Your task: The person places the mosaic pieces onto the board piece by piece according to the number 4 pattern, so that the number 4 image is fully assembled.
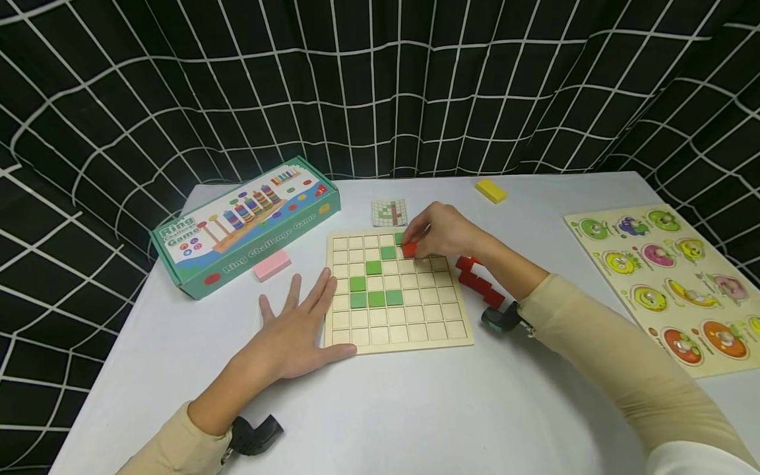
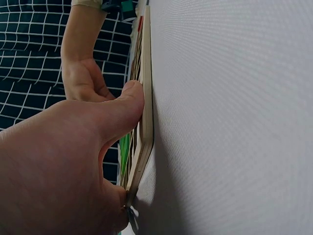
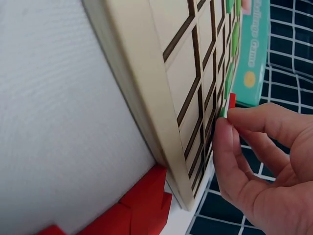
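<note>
A wooden grid board [image 1: 415, 316] lies on the table with several green square tiles [image 1: 377, 299] set in its cells. My right hand [image 1: 445, 229] pinches a red square tile [image 1: 410, 249] between thumb and fingertips over the board's far part, beside a green tile at the back edge. In the right wrist view the red tile [image 3: 232, 100] shows at the fingertips. My left hand [image 1: 299, 335] rests at the board's left edge, fingers spread, its thumb [image 2: 129, 105] lying on the near-left corner. Behind the board is a small pattern card [image 1: 388, 212] with green and red squares.
Loose red tiles [image 1: 475, 280] lie right of the board, partly under the right forearm. A Ring Challenge Game box [image 1: 249, 224] and a pink block [image 1: 272, 265] are at left. A yellow block [image 1: 491, 191] sits at the back, a fruit puzzle board [image 1: 671, 284] at right.
</note>
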A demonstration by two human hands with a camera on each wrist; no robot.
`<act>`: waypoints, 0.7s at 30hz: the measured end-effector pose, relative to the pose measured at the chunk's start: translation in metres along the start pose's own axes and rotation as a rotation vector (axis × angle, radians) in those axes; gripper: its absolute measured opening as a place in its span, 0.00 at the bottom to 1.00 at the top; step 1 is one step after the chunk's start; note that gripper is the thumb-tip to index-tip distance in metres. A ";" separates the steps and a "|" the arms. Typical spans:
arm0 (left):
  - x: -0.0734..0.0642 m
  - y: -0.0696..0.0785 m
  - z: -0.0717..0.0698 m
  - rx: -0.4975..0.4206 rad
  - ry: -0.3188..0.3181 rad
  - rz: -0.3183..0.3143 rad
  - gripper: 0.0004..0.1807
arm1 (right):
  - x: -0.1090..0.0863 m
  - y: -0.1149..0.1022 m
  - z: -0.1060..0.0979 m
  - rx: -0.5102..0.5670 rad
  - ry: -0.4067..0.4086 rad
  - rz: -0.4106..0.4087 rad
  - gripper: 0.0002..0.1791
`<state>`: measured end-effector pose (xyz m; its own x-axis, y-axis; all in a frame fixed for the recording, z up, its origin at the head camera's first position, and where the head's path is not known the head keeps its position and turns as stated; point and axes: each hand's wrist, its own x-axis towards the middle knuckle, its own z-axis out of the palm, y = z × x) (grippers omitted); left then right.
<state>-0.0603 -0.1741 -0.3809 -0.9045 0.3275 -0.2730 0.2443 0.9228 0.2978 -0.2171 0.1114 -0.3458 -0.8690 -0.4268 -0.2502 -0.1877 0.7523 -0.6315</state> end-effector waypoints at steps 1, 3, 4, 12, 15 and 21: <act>0.000 0.000 0.000 0.000 -0.001 0.000 0.64 | 0.001 -0.001 0.001 -0.002 -0.002 -0.004 0.15; 0.000 0.000 0.000 -0.001 0.001 0.002 0.64 | 0.002 -0.001 0.002 -0.008 -0.002 -0.009 0.15; 0.001 0.000 0.000 -0.001 0.000 0.001 0.64 | 0.002 -0.002 0.002 -0.010 -0.002 -0.010 0.15; 0.001 -0.001 0.000 0.010 0.002 0.001 0.64 | 0.005 -0.004 0.005 -0.038 0.013 -0.022 0.14; 0.000 -0.001 0.001 0.013 -0.001 -0.001 0.64 | 0.006 -0.005 0.006 -0.059 0.019 -0.029 0.14; 0.001 -0.002 0.001 0.011 -0.004 -0.005 0.65 | 0.008 -0.007 0.009 -0.070 0.017 -0.036 0.14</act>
<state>-0.0611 -0.1751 -0.3826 -0.9045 0.3238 -0.2776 0.2438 0.9266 0.2864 -0.2189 0.0988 -0.3500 -0.8689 -0.4458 -0.2152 -0.2501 0.7704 -0.5864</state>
